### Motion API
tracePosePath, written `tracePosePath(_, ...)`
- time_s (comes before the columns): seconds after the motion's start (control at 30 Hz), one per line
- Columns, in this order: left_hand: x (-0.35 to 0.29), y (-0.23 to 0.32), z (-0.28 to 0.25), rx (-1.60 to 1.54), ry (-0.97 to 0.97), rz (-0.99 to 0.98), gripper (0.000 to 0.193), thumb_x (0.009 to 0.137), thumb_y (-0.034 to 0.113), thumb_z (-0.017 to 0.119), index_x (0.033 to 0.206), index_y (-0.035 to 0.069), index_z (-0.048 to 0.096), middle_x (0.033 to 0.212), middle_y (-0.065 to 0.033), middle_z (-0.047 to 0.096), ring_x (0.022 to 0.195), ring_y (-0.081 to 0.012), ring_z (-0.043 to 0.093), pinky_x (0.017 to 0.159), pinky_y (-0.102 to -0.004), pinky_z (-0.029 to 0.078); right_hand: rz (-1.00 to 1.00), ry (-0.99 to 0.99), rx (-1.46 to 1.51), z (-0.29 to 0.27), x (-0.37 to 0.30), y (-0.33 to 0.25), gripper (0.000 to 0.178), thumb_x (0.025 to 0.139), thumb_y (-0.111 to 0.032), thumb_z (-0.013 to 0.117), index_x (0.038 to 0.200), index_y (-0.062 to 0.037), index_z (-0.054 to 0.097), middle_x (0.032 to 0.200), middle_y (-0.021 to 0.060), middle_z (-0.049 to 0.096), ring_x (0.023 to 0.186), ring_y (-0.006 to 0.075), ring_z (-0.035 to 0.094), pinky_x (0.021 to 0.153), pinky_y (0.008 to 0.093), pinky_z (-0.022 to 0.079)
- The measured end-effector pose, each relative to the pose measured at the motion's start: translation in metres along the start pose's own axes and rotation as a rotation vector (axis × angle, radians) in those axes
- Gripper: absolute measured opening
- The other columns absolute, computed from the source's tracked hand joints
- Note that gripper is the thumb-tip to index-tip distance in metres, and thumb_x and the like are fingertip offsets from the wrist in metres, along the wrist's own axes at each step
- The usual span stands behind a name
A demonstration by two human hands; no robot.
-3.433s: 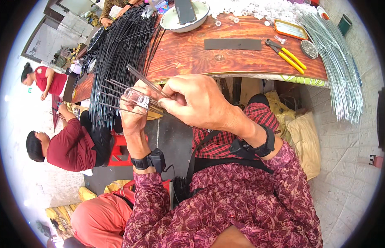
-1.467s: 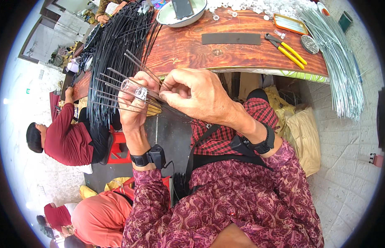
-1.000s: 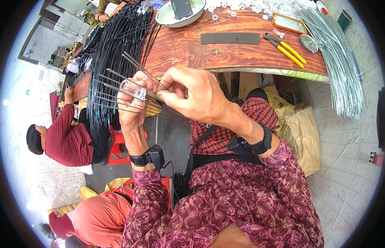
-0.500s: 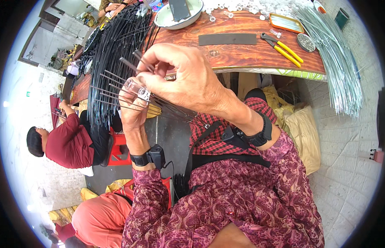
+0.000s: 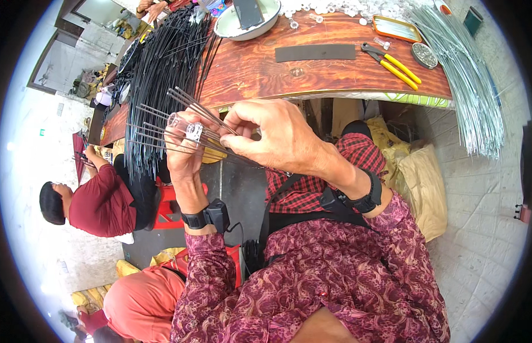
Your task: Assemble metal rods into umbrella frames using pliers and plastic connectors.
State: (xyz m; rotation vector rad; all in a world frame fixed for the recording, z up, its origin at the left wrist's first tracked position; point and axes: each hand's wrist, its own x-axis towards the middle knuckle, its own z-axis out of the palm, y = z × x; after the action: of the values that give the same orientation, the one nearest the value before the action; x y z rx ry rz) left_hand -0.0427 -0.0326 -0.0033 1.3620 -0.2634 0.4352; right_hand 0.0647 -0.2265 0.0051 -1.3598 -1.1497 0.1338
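Observation:
In my left hand [image 5: 185, 157] is a clear plastic hub [image 5: 194, 132], gripped between the fingers, with several thin dark rods [image 5: 152, 130] fanned out around it. The rods run on past the hub toward my lap, partly behind my right hand. My right hand [image 5: 286, 137] is closed just right of the hub, its thumb and forefinger pinching some dark rods [image 5: 192, 104] that point up and to the left. How the rods join the hub is too small to make out.
On the wooden table [image 5: 249, 71] lie a dark flat strip [image 5: 315, 53], yellow-handled pliers [image 5: 398, 70] and a bowl of small parts [image 5: 424, 56]. A black rod bundle [image 5: 163, 86] hangs left, a silver wire bundle [image 5: 469, 86] right. People sit at the left, one in maroon [image 5: 103, 200].
My right hand has come down and to the right, from above the hub to beside it. The rods in its pinch now slant down to the right. My left hand still grips the hub.

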Motion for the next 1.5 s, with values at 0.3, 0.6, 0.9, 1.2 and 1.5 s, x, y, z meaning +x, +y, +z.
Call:
tracePosePath(0.3, 0.003, 0.002, 0.01, 0.003, 0.054, -0.015, 0.045, 0.071, 0.016, 0.081, 0.106, 0.007, 0.054, 0.095, -0.0091, 0.052, 0.093, -0.0224, 0.051, 0.084, -0.034, 0.044, -0.026, 0.059, -0.097, -0.001, -0.001, 0.001, 0.015, 0.076, -0.019, 0.068, 0.077, -0.0041, 0.064, 0.07, 0.0104, 0.065, 0.065, 0.0266, 0.066, 0.059, 0.0371, 0.051)
tracePosePath(0.6, 0.008, 0.001, 0.014, -0.016, 0.015, 0.031, 0.042, 0.077, 0.013, 0.076, 0.108, 0.006, 0.049, 0.099, -0.0097, 0.052, 0.097, -0.0231, 0.052, 0.091, -0.0364, 0.043, 0.069, 0.084, -0.011, 0.006, -0.005, 0.005, 0.015, 0.076, -0.013, 0.07, 0.081, -0.004, 0.061, 0.072, 0.0081, 0.061, 0.063, 0.0197, 0.063, 0.059, 0.032, 0.049)
tracePosePath(0.9, 0.008, -0.004, 0.007, -0.061, -0.016, 0.068, 0.04, 0.08, 0.005, 0.072, 0.112, 0.004, 0.048, 0.112, -0.0126, 0.051, 0.11, -0.0254, 0.055, 0.109, -0.0413, 0.038, -0.058, 0.221, -0.159, 0.017, -0.004, 0.008, 0.015, 0.074, -0.011, 0.071, 0.079, -0.0043, 0.06, 0.075, 0.0062, 0.059, 0.065, 0.0201, 0.063, 0.06, 0.0323, 0.05)
tracePosePath(1.2, 0.003, -0.003, 0.005, -0.077, 0.049, 0.05, 0.043, 0.079, 0.003, 0.073, 0.114, 0.004, 0.048, 0.111, -0.0112, 0.05, 0.11, -0.0226, 0.052, 0.112, -0.0425, 0.032, -0.162, 0.278, -0.2, 0.022, -0.003, 0.008, 0.015, 0.068, -0.009, 0.071, 0.075, -0.0054, 0.058, 0.072, 0.0061, 0.058, 0.064, 0.0226, 0.061, 0.06, 0.0344, 0.048)
tracePosePath(1.5, 0.007, -0.001, 0.011, 0.012, 0.062, 0.064, 0.044, 0.076, 0.007, 0.076, 0.111, 0.004, 0.049, 0.108, -0.0113, 0.051, 0.106, -0.0219, 0.053, 0.11, -0.0421, 0.034, -0.277, 0.335, -0.308, 0.025, -0.002, 0.009, 0.017, 0.068, -0.013, 0.069, 0.07, -0.0052, 0.054, 0.071, 0.0091, 0.056, 0.067, 0.0289, 0.057, 0.064, 0.0407, 0.046)
